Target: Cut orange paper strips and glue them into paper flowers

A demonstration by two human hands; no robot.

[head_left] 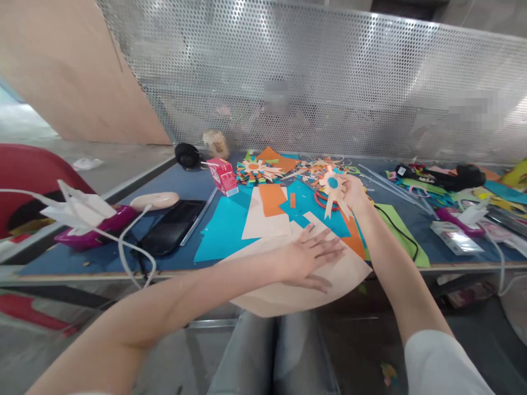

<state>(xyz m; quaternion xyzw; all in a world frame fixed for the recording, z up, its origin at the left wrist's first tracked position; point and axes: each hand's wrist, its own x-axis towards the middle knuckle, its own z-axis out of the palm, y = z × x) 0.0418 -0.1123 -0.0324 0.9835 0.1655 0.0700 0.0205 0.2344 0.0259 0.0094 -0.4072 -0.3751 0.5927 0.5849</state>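
Note:
My left hand (310,258) lies flat with its fingers spread on a large cream sheet of paper (255,299) that hangs over the table's front edge. Further back, my right hand (352,192) pinches a cream paper rosette (330,184) with a blue centre and two ribbon tails. Just behind the rosette shows part of a pair of red-handled scissors (321,202). Blue paper (224,219) spreads beneath the cream sheet, with an orange paper piece (272,199) and a small orange strip (292,200) on top. Another paper rosette (253,167) rests among scraps at the back.
A pink drink carton (223,176) stands at the back left. Left of the papers are a black phone (173,227), a white cable (121,247) and a purple tissue box (93,227). Green paper (397,230) lies right. A perforated metal panel (313,71) closes the table's far side.

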